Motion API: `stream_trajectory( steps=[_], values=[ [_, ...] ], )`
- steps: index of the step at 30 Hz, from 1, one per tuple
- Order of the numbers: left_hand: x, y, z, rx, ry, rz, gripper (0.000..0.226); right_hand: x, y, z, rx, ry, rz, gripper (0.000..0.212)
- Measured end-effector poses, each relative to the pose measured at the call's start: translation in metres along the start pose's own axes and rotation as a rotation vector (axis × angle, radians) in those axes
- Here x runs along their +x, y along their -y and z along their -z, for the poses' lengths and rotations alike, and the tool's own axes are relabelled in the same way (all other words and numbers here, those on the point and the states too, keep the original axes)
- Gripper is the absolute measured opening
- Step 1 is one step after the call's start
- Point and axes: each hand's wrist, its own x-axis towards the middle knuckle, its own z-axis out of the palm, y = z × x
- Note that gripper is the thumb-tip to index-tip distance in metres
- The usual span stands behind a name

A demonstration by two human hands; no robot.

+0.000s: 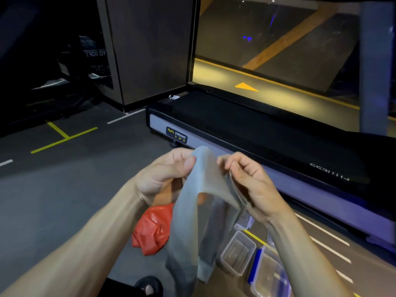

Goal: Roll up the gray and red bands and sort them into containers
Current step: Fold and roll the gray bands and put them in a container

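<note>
Both hands, left hand (169, 168) and right hand (246, 176), pinch the thin gray rubber band (199, 202) aloft, unrolled; the crumpled red band (150, 230) lies on the floor beside clear plastic containers (237, 251), seemingly unfilled.

Dark gray floor (64, 200) w/ yellow and white tape lines. Crumpled red band (150, 230) lies on it at approx 6 o'clock. Just to its 3 o'clock: clear plastic containers (237, 252), one w/ a blue clip, side by side. Treadmill (246, 129) base sits on the floor from 12 to 3 o'clock. A sandaled foot (149, 287) at bottom edge.
</note>
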Motion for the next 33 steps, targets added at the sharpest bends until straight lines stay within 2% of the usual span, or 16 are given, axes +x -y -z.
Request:
stream_trajectory(
  steps=[4, 7, 8, 12, 16, 19, 21, 23, 25, 29, 33],
  values=[
    [-0.001, 0.006, 0.002, 0.123, -0.139, 0.093, 0.029, 0.001, 0.004, -0.009, 0.269, 0.066, 0.017, 0.014],
    [-0.001, 0.011, 0.007, 0.253, -0.213, 0.213, 0.069, 0.001, 0.007, -0.02, 0.272, 0.082, 0.028, 0.014],
    [0.0, 0.011, 0.006, 0.272, -0.23, 0.221, 0.072, 0.002, 0.007, -0.024, 0.23, 0.072, 0.028, 0.014],
    [-0.003, 0.009, 0.011, 0.252, -0.238, 0.239, 0.062, 0.005, -0.003, -0.034, 0.017, 0.068, -0.029, 0.016],
    [-0.006, 0.011, 0.02, 0.246, -0.264, 0.257, 0.055, 0.004, -0.001, -0.033, 0.056, 0.074, -0.056, 0.019],
    [-0.008, 0.009, 0.021, 0.248, -0.237, 0.256, 0.04, 0.001, 0.003, -0.031, 0.118, 0.102, -0.095, 0.019],
    [-0.009, 0.009, 0.019, 0.273, -0.209, 0.275, 0.039, 0.001, 0.001, -0.031, 0.036, 0.095, -0.118, 0.018],
    [-0.009, 0.009, 0.019, 0.333, -0.205, 0.288, 0.052, 0.002, -0.001, -0.03, -0.037, 0.078, -0.142, 0.015],
    [-0.009, 0.011, 0.022, 0.399, -0.219, 0.263, 0.056, 0.002, 0.001, -0.03, -0.115, 0.079, -0.147, 0.015],
    [-0.012, 0.007, 0.016, 0.492, -0.19, 0.313, 0.022, 0.0, 0.01, -0.026, -0.336, 0.139, -0.173, 0.018],
    [-0.009, 0.009, 0.015, 0.543, -0.206, 0.399, 0.018, 0.002, 0.012, -0.011, -0.611, 0.228, -0.132, 0.018]
  ],
)
